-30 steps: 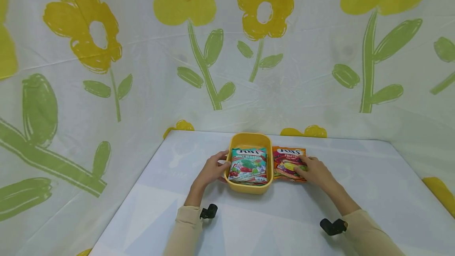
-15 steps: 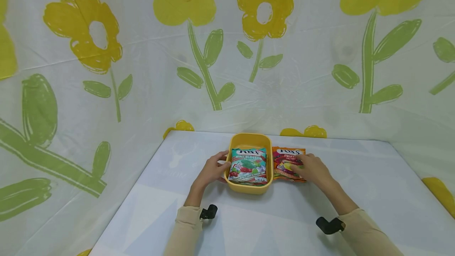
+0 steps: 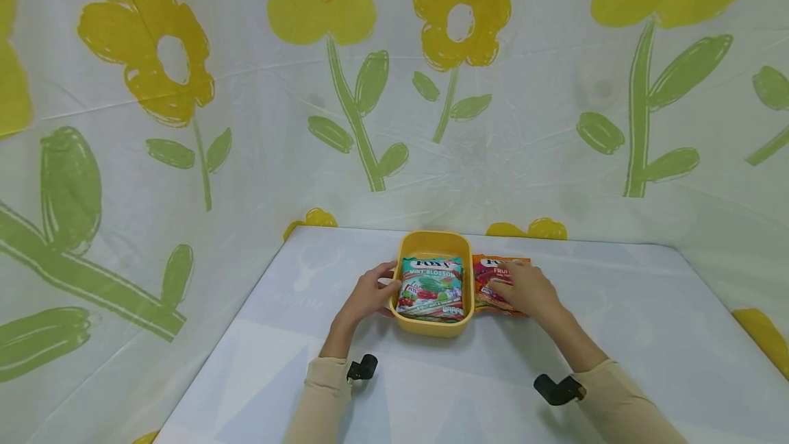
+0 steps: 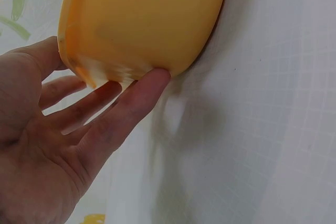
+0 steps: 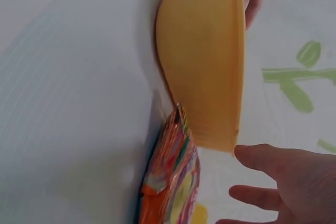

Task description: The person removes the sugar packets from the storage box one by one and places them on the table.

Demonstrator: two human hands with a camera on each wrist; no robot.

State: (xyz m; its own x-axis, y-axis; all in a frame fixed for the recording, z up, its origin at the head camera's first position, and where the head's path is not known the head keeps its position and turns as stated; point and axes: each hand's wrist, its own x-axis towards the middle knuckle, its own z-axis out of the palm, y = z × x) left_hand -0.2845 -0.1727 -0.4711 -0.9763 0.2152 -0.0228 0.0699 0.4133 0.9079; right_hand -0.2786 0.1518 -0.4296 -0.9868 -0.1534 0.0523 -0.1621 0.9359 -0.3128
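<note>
A yellow plastic box (image 3: 431, 328) stands on the table, with a teal bag of Fox's Mint Blossom candy (image 3: 429, 288) lying inside it. My left hand (image 3: 365, 295) holds the box's left side, thumb at the rim and fingers spread along the outer wall (image 4: 147, 19). Right against the other side of the box lies a red-orange bag of Fox's Fruits candy (image 3: 484, 300). Over this bag hovers my right hand (image 3: 531, 290), fingers extended and holding nothing. In the right wrist view a gap shows between its fingertips (image 5: 242, 153) and the bag (image 5: 170, 182).
A pale table (image 3: 462, 389) with a faint pattern bears everything. Its back edge runs just behind the box, before a white curtain (image 3: 524, 177) printed with yellow flowers. Each wrist carries a small black camera, such as the right one (image 3: 557, 389).
My right hand has come off the right edge of the red-orange bag and moved left over it, covering more of its print. The left hand, the box and both bags stay put.
</note>
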